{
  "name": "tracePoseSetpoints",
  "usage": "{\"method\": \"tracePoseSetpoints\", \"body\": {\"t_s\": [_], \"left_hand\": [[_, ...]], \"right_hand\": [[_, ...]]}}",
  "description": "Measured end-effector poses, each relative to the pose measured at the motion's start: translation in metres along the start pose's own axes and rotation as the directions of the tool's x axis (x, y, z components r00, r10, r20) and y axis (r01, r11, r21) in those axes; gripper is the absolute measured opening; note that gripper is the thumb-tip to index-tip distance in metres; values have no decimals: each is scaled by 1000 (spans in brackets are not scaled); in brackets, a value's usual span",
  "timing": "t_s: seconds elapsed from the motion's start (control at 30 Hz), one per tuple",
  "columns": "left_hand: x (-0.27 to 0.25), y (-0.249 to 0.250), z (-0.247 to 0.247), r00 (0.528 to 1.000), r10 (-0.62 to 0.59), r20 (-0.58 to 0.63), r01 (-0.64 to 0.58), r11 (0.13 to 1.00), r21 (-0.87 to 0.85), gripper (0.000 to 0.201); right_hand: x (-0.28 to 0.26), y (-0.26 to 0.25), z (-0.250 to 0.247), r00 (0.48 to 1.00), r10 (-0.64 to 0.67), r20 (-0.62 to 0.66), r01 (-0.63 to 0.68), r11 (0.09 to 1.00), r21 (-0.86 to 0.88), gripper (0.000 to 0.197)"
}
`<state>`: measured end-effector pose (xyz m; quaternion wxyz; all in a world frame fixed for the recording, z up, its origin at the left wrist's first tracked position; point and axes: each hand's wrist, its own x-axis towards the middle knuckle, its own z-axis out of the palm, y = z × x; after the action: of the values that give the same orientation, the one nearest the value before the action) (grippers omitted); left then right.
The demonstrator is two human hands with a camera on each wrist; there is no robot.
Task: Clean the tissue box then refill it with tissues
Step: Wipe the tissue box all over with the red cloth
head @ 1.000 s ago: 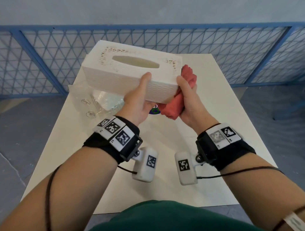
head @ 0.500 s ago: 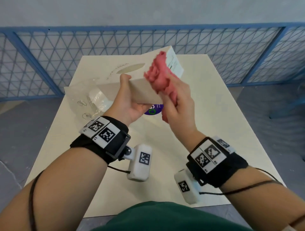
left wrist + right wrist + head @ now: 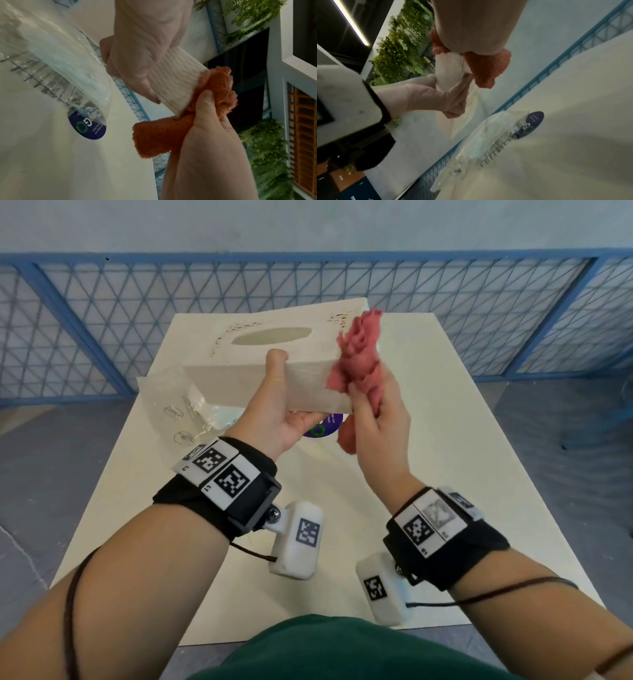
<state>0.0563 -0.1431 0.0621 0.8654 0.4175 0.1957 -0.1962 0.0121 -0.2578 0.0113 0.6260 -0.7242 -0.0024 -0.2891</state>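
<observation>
**Box held off the table, cloth at its right end**

Your left hand [image 3: 274, 419] grips the tissue box [image 3: 274, 347] from below, thumb up against its near side wall and the fingers curled under its base. The box is raised clear of the table [image 3: 445, 440], tilted, with the oval slot on top facing up and towards you. Your right hand [image 3: 380, 419] is clenched round the red cloth [image 3: 359, 354], which is bunched and pressed against the box's right end. In the left wrist view the cloth [image 3: 171, 129] wraps over that end's lower corner, your thumb on top of it, and a loose flap hangs below the box. Your two hands sit just beside each other on the box's near side, apart.

A clear plastic bag [image 3: 178, 402] lies on the table below and left of the box. A round purple sticker [image 3: 325, 428] shows on the tabletop under the box's near edge, partly hidden by your left hand.
</observation>
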Motion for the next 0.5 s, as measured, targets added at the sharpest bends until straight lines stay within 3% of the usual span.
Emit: {"method": "tracePoseSetpoints", "body": {"t_s": [0.07,0.13,0.23,0.3,0.4,0.5], "left_hand": [[-1,-1,1,1000,6,-11,-6,1000,12,45],[-1,-3,4,1000,-3,24,2,999,36,46],[-3,-4,9,994,-48,102,38,995,97,49],[-3,-3,11,993,-36,113,20,990,139,50],[-5,-1,11,993,-8,114,-9,988,152,34],[-7,1,9,995,29,96,-44,986,162,30]], "right_hand": [[-5,4,-5,993,-121,6,121,988,-92,37],[-2,8,-11,952,-303,40,304,925,-230,38],[4,16,-13,832,-532,158,519,643,-564,30],[2,23,-14,798,-558,228,534,480,-696,29],[-5,31,-18,730,-596,335,596,315,-739,27],[-1,34,-26,679,-628,380,640,253,-726,27]]}}
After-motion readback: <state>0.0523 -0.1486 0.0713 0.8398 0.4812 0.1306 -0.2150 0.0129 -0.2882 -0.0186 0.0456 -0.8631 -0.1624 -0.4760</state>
